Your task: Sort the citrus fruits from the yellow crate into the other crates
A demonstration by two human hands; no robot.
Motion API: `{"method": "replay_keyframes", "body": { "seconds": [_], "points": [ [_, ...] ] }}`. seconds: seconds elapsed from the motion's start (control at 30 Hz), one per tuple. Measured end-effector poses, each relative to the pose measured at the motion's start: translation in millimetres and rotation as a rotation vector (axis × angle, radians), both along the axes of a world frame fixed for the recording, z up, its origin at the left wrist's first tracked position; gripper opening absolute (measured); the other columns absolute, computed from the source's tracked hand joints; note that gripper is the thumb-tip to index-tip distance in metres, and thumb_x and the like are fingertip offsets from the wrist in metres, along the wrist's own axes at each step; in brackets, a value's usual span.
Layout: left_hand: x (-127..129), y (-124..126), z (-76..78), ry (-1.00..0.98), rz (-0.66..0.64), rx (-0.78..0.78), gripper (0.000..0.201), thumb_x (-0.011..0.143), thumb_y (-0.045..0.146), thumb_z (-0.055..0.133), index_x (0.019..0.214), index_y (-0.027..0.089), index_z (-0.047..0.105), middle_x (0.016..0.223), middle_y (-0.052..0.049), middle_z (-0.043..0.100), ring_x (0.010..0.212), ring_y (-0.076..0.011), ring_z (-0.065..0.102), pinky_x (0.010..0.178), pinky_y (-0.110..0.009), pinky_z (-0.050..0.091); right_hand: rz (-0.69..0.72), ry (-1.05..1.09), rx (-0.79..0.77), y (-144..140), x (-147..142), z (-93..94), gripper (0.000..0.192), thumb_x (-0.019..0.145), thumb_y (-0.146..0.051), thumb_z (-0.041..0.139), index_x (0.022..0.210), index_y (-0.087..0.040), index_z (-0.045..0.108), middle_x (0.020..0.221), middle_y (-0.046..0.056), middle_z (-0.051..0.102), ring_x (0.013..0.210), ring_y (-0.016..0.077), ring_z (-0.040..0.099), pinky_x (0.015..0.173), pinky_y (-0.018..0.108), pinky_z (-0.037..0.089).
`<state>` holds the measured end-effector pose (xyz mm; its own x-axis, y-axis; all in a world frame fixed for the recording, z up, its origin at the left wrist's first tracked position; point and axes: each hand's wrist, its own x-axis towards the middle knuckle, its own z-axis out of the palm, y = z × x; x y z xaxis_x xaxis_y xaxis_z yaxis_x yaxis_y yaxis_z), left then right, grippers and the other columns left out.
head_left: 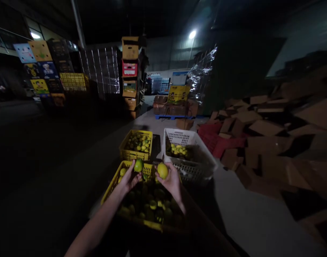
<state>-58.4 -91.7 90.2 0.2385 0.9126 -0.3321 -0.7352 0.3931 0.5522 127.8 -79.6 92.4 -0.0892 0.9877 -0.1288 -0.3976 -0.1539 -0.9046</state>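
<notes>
In my left hand is a green lemon, or perhaps a lime, with thumb and fingers curled about it. My right hand grips a yellow lemon that lies toward its fingertips. Both hands are above the near yellow crate, which holds many green and yellow fruits, its near part in shadow. Beyond it, to the left, stands a smaller-looking yellow crate of mixed green and yellow fruit. A white crate on the right has yellow lemons at its far left end.
Flattened and open cardboard boxes heap up on the right beside a red crate. Ahead are a tall stack of cartons and a blue pallet with boxes. Wrapped stacks stand farther back in dim light.
</notes>
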Motion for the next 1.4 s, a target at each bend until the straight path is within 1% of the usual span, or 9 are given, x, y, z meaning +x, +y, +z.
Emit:
{"method": "replay_keyframes", "body": {
  "seconds": [0.23,0.4,0.53,0.63,0.7,0.8,0.93,1.07,1.4],
  "points": [
    [13.9,14.7,2.6,-0.115,0.137,0.026,0.018,0.091,0.024,0.063,0.102,0.01,0.061,0.089,-0.011,0.071,0.077,-0.0157,0.071,0.068,-0.02,0.061,0.017,0.123,-0.165,4.0,20.6,-17.9,0.02,0.061,-0.028,0.075,0.074,-0.028,0.061,0.07,-0.001,0.071,0.061,0.0202,0.066,0.058,0.035,0.056],
    [29.1,13.9,11.1,-0.093,-0.006,0.015,0.041,0.092,0.05,0.057,0.089,0.009,0.061,0.071,-0.007,0.066,0.051,-0.0098,0.059,0.049,-0.018,0.052,-0.03,0.225,-0.196,10.2,22.9,-17.6,0.014,0.07,-0.032,0.067,0.08,-0.025,0.06,0.078,0.001,0.071,0.063,0.0152,0.064,0.053,0.026,0.052],
    [42.2,14.1,15.2,-0.143,-0.112,0.037,0.05,0.092,0.06,0.048,0.08,0.012,0.057,0.065,-0.003,0.061,0.039,-0.0055,0.041,0.039,-0.018,0.039,0.055,0.201,-0.247,3.2,27.0,-9.2,0.035,0.079,-0.055,0.056,0.068,-0.022,0.054,0.051,-0.002,0.056,0.035,0.0072,0.036,0.034,0.02,0.029],
    [50.2,11.5,16.1,-0.131,-0.163,0.046,0.053,0.094,0.06,0.041,0.078,0.012,0.056,0.062,-0.001,0.057,0.04,-0.0063,0.04,0.041,-0.019,0.039,0.127,0.11,-0.267,-4.0,29.8,-8.2,0.051,0.08,-0.066,0.048,0.056,-0.022,0.042,0.035,-0.007,0.032,0.029,0.0044,0.02,0.031,0.019,0.015],
    [54.6,9.2,14.8,-0.114,-0.179,0.054,0.051,0.094,0.059,0.043,0.08,0.012,0.057,0.064,-0.002,0.059,0.041,-0.0064,0.043,0.042,-0.018,0.04,0.144,0.038,-0.239,-6.6,29.4,-10.0,0.053,0.079,-0.068,0.048,0.054,-0.022,0.038,0.034,-0.008,0.03,0.028,0.0036,0.018,0.031,0.018,0.012],
    [60.0,6.1,10.6,-0.067,-0.167,0.075,0.043,0.091,0.053,0.056,0.085,0.01,0.059,0.069,-0.004,0.063,0.045,-0.006,0.049,0.044,-0.017,0.043,0.119,-0.026,-0.137,-8.4,26.7,-14.9,0.052,0.076,-0.071,0.05,0.061,-0.023,0.042,0.041,-0.005,0.042,0.029,0.0052,0.025,0.031,0.019,0.015],
    [63.9,1.2,5.9,-0.026,0.074,0.09,0.019,0.083,0.026,0.074,0.09,0.015,0.06,0.075,-0.001,0.067,0.056,-0.0079,0.061,0.053,-0.016,0.05,-0.053,-0.135,0.122,-13.8,23.2,-23.8,0.046,0.069,-0.066,0.067,0.076,-0.023,0.051,0.056,-0.004,0.052,0.04,0.008,0.04,0.036,0.021,0.028],
    [63.8,-5.9,4.6,0.031,0.193,0.137,0.026,0.072,0.002,0.075,0.087,0.017,0.059,0.085,0.0,0.07,0.075,-0.0092,0.068,0.074,-0.017,0.056,-0.102,-0.282,0.359,-19.0,20.4,-30.6,0.036,0.075,-0.053,0.072,0.09,-0.024,0.057,0.068,-0.003,0.056,0.052,0.0101,0.049,0.044,0.023,0.04],
    [41.1,-9.6,4.5,0.699,0.11,0.578,0.052,0.049,0.022,0.092,0.093,0.017,0.064,0.094,-0.003,0.066,0.092,-0.0175,0.062,0.087,-0.027,0.048,-0.235,-0.488,0.531,-18.7,30.6,-32.7,0.058,0.071,-0.042,0.08,0.118,-0.026,0.051,0.1,0.006,0.07,0.09,0.0234,0.068,0.078,0.037,0.058]
  ]
}}
